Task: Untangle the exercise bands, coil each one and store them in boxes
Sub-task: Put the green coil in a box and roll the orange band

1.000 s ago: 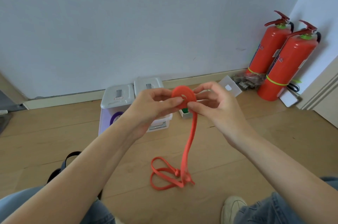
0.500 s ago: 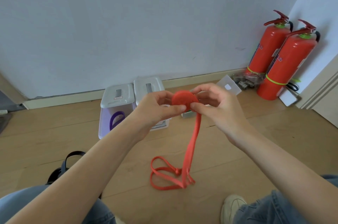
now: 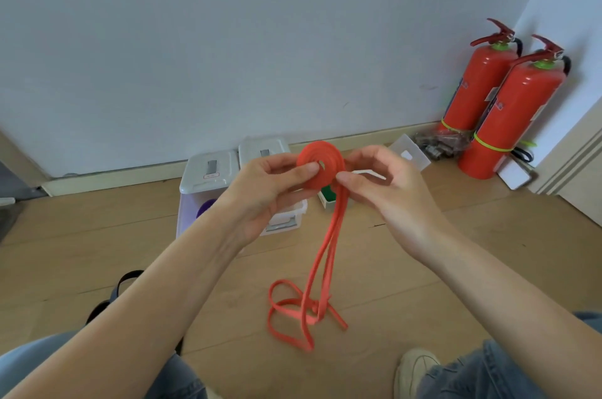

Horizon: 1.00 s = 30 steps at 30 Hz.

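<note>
The left hand (image 3: pixel 260 193) pinches a flat spiral coil (image 3: pixel 321 164) of red exercise band between thumb and curled fingers (image 3: pixel 308 168), the thumb tip pressed on the coil's face near its small open centre, probably so that the turns cannot spring loose. The right hand (image 3: pixel 387 190) closes thumb and forefinger on the coil's lower right edge, where the unwound part leaves it; its other fingers are loosely curled and spread behind. This grip appears to feed and tension the band for the next turn. The coil is held in the air in front of the person, above the floor. From it two flat, ribbon-like strands (image 3: pixel 322 252) hang down, and the remaining length lies in loose, overlapping loops (image 3: pixel 293 314) on the wooden floor (image 3: pixel 423 268). The band looks smooth, matt and elastic. Coiling seems roughly half done. Behind the hands, against the skirting, stand two translucent plastic storage boxes (image 3: pixel 208 177) with pale grey latched lids; one shows a purple band (image 3: pixel 205 207) through its wall. A small open box (image 3: pixel 327 196) holds something green. A black band (image 3: pixel 125 281) lies by the left knee. Two red fire extinguishers (image 3: pixel 511 112) stand in the corner.
</note>
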Each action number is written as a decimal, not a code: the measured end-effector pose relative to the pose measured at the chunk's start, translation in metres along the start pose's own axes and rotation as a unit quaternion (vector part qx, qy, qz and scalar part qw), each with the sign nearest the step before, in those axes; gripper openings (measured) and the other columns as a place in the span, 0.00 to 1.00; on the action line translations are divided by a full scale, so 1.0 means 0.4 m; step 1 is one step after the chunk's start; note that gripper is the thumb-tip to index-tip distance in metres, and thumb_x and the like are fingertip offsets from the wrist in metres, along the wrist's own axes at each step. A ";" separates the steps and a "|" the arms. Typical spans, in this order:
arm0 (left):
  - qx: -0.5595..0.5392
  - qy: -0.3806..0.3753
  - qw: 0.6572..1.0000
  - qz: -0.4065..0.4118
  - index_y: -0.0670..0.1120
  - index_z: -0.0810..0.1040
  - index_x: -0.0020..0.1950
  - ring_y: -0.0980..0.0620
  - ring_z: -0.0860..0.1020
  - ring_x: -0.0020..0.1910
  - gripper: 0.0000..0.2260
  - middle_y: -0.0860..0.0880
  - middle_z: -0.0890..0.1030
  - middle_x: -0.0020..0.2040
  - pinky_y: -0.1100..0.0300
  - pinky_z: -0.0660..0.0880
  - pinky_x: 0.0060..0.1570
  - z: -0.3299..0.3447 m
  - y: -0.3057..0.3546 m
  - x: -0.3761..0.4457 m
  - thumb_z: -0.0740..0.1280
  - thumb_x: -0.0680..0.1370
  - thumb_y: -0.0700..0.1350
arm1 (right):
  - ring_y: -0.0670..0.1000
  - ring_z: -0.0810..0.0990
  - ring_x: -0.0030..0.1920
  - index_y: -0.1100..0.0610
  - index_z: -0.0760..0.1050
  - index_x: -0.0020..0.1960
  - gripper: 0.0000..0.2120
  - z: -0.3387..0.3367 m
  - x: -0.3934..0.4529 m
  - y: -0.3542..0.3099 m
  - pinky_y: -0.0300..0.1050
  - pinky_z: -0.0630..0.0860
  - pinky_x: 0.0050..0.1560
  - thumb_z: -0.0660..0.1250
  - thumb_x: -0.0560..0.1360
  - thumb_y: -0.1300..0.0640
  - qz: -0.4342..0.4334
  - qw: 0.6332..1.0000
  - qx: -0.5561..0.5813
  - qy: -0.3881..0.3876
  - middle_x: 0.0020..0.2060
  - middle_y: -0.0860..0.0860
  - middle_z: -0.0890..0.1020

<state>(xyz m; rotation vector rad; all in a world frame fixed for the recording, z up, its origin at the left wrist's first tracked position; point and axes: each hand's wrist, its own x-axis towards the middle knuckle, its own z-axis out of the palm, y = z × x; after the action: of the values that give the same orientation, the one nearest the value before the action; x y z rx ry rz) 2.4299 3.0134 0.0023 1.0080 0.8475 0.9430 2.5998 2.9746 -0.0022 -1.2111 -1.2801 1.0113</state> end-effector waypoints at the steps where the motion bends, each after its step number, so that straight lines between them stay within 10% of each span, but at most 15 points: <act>1: -0.007 0.006 1.000 0.006 0.42 0.82 0.45 0.52 0.83 0.44 0.11 0.47 0.85 0.42 0.65 0.79 0.41 0.002 -0.001 0.000 0.72 0.64 0.42 | 0.53 0.84 0.45 0.58 0.76 0.49 0.08 0.006 -0.004 0.002 0.50 0.80 0.50 0.71 0.71 0.62 0.005 1.000 0.010 -0.004 0.47 0.54 0.83; 6: 0.030 0.018 0.999 0.004 0.39 0.79 0.49 0.50 0.83 0.46 0.10 0.44 0.84 0.46 0.64 0.79 0.44 0.013 -0.025 -0.004 0.71 0.68 0.38 | 0.47 0.83 0.38 0.56 0.75 0.46 0.09 0.003 0.000 0.007 0.41 0.80 0.43 0.72 0.69 0.66 -0.004 1.000 -0.011 0.007 0.40 0.52 0.84; 10: 0.280 0.008 0.960 0.017 0.42 0.79 0.47 0.60 0.81 0.36 0.07 0.43 0.83 0.47 0.74 0.73 0.30 0.013 -0.013 -0.012 0.73 0.71 0.38 | 0.40 0.79 0.42 0.50 0.78 0.45 0.15 -0.010 0.004 -0.001 0.34 0.74 0.44 0.69 0.69 0.69 -0.117 0.972 -0.202 -0.032 0.40 0.45 0.82; 13: 0.312 -0.025 0.950 0.008 0.41 0.80 0.49 0.49 0.83 0.40 0.08 0.40 0.83 0.45 0.61 0.79 0.40 0.020 -0.011 -0.020 0.72 0.71 0.37 | 0.43 0.78 0.45 0.53 0.82 0.50 0.14 -0.006 0.002 0.003 0.37 0.74 0.47 0.68 0.70 0.68 -0.163 0.940 -0.292 -0.060 0.43 0.48 0.82; 17: 0.222 0.018 0.975 0.009 0.43 0.82 0.46 0.61 0.80 0.30 0.06 0.47 0.83 0.38 0.76 0.64 0.19 0.021 -0.011 -0.024 0.73 0.70 0.37 | 0.38 0.80 0.48 0.45 0.79 0.49 0.15 -0.009 0.009 0.003 0.31 0.74 0.49 0.69 0.73 0.65 -0.093 0.980 -0.169 -0.045 0.45 0.42 0.83; 23: 0.039 0.053 0.998 0.007 0.40 0.81 0.50 0.51 0.83 0.46 0.16 0.45 0.85 0.47 0.66 0.78 0.41 0.006 -0.007 -0.007 0.74 0.65 0.42 | 0.51 0.83 0.42 0.55 0.75 0.45 0.09 -0.011 0.011 0.006 0.45 0.80 0.47 0.73 0.69 0.63 0.020 1.000 -0.013 -0.001 0.41 0.52 0.84; 30: 0.099 0.032 0.994 -0.020 0.37 0.79 0.50 0.48 0.83 0.44 0.11 0.42 0.83 0.47 0.62 0.80 0.42 0.009 -0.040 -0.006 0.72 0.69 0.36 | 0.53 0.83 0.40 0.57 0.76 0.47 0.10 -0.009 -0.001 0.012 0.42 0.80 0.45 0.70 0.70 0.68 0.025 1.000 0.008 -0.012 0.39 0.56 0.85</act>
<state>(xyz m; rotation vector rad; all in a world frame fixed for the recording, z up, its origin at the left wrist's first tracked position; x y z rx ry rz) 2.4362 3.0061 -0.0113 1.1313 1.0273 0.8738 2.6039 2.9746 -0.0066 -1.2267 -1.2639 1.0727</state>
